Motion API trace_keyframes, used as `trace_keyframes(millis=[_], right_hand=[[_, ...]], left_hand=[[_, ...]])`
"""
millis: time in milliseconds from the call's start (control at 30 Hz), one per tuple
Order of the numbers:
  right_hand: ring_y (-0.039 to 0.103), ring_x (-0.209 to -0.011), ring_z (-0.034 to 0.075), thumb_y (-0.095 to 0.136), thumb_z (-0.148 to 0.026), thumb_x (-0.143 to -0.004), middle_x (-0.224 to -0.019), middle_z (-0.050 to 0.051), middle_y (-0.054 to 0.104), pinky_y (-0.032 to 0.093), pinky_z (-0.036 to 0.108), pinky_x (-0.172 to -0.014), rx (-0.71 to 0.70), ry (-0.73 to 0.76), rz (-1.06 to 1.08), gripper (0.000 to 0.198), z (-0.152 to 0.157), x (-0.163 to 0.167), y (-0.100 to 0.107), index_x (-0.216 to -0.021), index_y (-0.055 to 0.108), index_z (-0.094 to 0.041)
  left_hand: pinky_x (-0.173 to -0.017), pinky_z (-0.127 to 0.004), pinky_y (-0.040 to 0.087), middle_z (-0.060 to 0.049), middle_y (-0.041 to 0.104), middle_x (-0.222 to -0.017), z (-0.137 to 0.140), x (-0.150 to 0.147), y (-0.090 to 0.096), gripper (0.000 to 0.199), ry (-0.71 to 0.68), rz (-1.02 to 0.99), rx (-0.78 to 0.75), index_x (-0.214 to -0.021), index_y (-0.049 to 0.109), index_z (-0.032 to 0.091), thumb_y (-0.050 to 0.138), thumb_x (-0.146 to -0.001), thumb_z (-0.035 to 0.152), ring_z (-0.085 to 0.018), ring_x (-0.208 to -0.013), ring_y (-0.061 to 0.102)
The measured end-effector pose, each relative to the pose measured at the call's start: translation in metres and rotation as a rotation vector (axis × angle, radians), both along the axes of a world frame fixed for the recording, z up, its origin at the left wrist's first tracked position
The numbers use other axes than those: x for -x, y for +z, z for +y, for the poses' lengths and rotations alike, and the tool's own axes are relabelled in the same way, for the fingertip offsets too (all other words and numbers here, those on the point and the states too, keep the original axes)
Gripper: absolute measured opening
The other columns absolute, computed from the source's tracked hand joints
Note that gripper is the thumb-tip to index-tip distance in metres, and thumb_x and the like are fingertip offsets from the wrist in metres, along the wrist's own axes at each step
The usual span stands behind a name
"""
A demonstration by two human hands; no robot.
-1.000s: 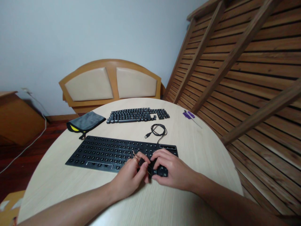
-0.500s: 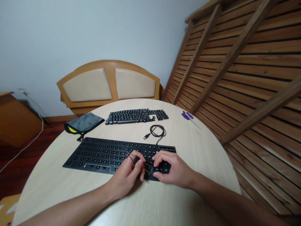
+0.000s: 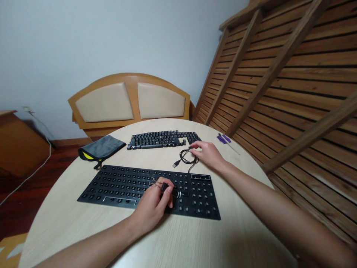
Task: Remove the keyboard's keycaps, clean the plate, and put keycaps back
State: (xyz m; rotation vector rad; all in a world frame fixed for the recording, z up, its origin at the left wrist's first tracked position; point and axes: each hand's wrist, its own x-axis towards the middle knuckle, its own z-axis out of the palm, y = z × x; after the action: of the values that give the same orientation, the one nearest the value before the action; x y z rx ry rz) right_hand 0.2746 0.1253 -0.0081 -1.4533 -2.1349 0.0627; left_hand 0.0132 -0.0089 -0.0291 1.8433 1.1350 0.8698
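The left hand (image 3: 153, 203) pinched a wire puller (image 3: 164, 187) over the keyboard (image 3: 131, 185), which lay beneath it. Beyond the keyboard's far edge, the right hand (image 3: 205, 152) pinched a small dark key (image 3: 190, 148) beside the coiled cable (image 3: 182, 158).

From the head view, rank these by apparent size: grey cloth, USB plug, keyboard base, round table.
Largest to smallest, as they look in the head view:
1. round table
2. keyboard base
3. grey cloth
4. USB plug

Single head-worn view; faces forward, down across table (image 3: 178, 242); hands (image 3: 153, 201) near.
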Motion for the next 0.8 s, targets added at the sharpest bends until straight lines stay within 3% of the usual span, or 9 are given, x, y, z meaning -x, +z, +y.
trace_keyframes(millis=[300,800], right_hand=[[0.061,-0.103,0.027,0.065,-0.024,-0.091,-0.106,0.010,0.074,0.043,0.038,-0.087,-0.074,-0.079,-0.285,0.014,0.043,0.011,-0.007,-0.100,0.075,-0.019],[0.053,-0.108,0.029,0.065,-0.027,-0.092,-0.116,0.011,0.068,0.039,0.040,-0.086,-0.128,-0.088,-0.351,0.016,0.062,0.007,-0.020,-0.101,0.075,-0.019]], left_hand=[[-0.069,-0.030,0.042,0.002,0.065,-0.064,0.000,0.000,0.001,0.021,-0.010,-0.017,0.021,-0.101,0.051,0.020,0.038,-0.103,0.036,-0.019,-0.064,0.061],[-0.071,-0.032,0.042,0.001,0.065,-0.063,0.000,-0.001,0.003,0.022,-0.012,-0.021,0.032,-0.099,0.052,0.020,0.037,-0.103,0.037,-0.019,-0.065,0.062]])
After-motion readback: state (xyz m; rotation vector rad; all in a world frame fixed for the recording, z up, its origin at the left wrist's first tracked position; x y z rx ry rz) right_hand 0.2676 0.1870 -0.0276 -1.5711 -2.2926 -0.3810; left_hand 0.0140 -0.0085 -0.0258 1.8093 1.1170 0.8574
